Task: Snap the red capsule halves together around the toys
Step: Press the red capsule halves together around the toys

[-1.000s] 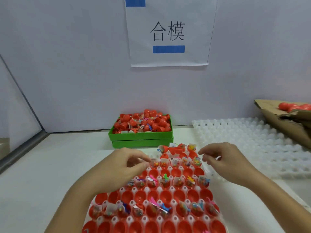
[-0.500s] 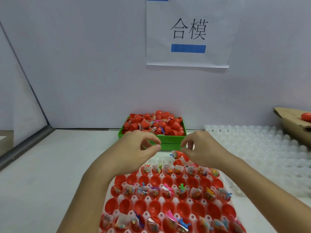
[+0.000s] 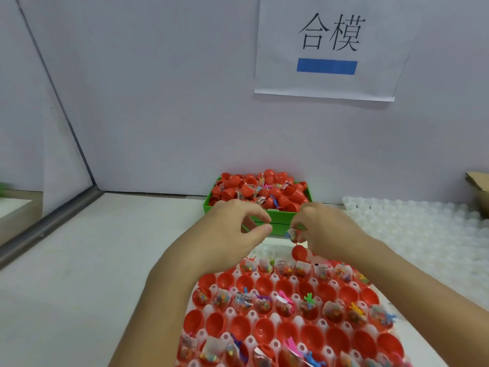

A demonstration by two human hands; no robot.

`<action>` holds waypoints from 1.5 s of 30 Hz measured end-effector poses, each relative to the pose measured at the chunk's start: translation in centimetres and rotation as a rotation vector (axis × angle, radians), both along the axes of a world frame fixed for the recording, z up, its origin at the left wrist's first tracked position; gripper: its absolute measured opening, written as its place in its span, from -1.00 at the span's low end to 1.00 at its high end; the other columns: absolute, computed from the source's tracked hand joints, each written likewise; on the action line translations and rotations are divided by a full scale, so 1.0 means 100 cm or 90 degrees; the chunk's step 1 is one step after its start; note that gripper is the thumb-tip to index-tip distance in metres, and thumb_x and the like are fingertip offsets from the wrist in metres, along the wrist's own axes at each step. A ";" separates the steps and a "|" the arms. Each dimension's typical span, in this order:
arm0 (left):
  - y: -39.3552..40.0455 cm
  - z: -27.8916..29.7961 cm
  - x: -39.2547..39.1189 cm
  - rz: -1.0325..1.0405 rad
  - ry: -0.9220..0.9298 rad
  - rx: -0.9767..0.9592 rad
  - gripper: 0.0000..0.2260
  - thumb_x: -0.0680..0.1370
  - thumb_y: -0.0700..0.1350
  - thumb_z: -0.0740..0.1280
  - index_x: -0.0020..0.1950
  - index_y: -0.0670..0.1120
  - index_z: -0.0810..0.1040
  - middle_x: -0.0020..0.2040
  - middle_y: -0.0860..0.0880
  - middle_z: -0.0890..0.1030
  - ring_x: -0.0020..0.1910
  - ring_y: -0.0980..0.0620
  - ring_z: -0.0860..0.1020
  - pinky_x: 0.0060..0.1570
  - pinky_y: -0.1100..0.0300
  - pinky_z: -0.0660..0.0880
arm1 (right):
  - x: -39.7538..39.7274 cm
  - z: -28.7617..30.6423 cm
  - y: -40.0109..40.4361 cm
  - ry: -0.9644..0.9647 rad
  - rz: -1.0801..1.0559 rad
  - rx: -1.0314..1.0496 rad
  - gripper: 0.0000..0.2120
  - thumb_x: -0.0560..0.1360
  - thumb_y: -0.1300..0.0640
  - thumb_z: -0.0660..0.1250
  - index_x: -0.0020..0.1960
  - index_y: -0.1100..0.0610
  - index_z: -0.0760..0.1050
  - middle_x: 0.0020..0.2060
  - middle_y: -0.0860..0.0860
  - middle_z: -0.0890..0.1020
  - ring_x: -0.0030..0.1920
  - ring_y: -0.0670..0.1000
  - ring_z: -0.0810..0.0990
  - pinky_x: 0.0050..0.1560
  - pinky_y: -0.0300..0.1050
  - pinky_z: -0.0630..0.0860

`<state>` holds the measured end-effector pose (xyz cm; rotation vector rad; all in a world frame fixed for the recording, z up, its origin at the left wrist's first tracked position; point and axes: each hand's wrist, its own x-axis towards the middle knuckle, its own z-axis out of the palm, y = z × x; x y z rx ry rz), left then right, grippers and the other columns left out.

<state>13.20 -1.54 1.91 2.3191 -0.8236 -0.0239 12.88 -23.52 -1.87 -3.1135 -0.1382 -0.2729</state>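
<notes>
A pale bench runs up to a plain grey-white partition wall, which meets a second panel at the left along a slanting seam with a metal rail at its foot. A white paper sign bearing two black characters and a blue bar hangs on the wall at the upper right.

Against the wall stands a green bin heaped with red capsules and loose toys. Nearer the camera lies a white moulded tray whose cups hold alternating rows of empty red capsule halves and halves filled with small bagged toys. A second white tray lies bare at the right, and a corner of a cardboard box shows at the far right edge.

Both hands hover above the far end of the filled tray, in front of the bin. The right hand pinches a small toy packet in curled fingers, with a red capsule half just below it, against the palm side. The left hand has thumb and forefinger drawn nearly together; I cannot tell whether anything sits between them.
</notes>
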 end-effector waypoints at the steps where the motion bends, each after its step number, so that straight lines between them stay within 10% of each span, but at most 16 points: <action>1: -0.001 0.000 0.000 0.001 -0.003 -0.005 -0.84 0.60 0.07 0.30 0.15 0.15 0.62 -0.03 0.25 0.60 -0.05 0.32 0.55 -0.08 0.41 0.48 | -0.002 0.003 -0.002 -0.018 0.003 0.027 -0.90 0.53 0.15 0.38 -0.01 0.03 0.66 -0.07 -0.06 0.53 -0.15 -0.02 0.55 -0.15 -0.08 0.57; 8: -0.023 -0.005 -0.010 -0.002 0.021 -0.021 -0.65 0.50 0.17 0.39 0.25 0.13 0.52 0.01 0.22 0.55 -0.05 0.30 0.55 -0.07 0.39 0.50 | -0.058 0.018 -0.011 -0.158 -0.014 0.510 -0.82 0.46 0.28 0.47 -0.15 -0.01 0.67 -0.26 -0.22 0.69 -0.16 -0.23 0.65 -0.17 -0.46 0.48; 12: -0.048 -0.013 -0.032 -0.035 0.076 -0.056 -0.37 0.33 0.25 0.52 0.34 0.16 0.44 0.03 0.21 0.54 -0.06 0.27 0.58 -0.01 0.24 0.59 | -0.105 0.007 -0.012 -0.163 -0.035 0.715 -0.82 0.44 0.34 0.48 -0.10 0.07 0.66 -0.21 -0.11 0.74 -0.16 -0.15 0.71 -0.10 -0.35 0.58; 16: -0.062 -0.027 -0.058 -0.110 0.081 -0.098 -0.54 0.35 0.03 0.60 0.20 0.13 0.54 -0.10 0.11 0.65 -0.18 0.22 0.64 -0.07 0.22 0.63 | -0.139 -0.010 -0.010 -0.156 -0.040 0.817 -0.81 0.43 0.32 0.49 -0.14 0.03 0.67 -0.21 -0.05 0.74 -0.18 -0.08 0.73 -0.15 -0.29 0.61; 45: -0.041 -0.062 -0.116 -0.110 -0.152 -0.213 -0.70 0.44 -0.16 0.46 0.12 0.12 0.58 0.01 0.24 0.61 -0.21 0.33 0.58 -0.18 0.54 0.43 | -0.173 -0.050 0.007 -0.350 0.121 0.717 -0.73 0.37 0.19 0.49 0.00 -0.09 0.64 -0.15 -0.06 0.69 -0.18 0.02 0.68 -0.24 -0.16 0.61</action>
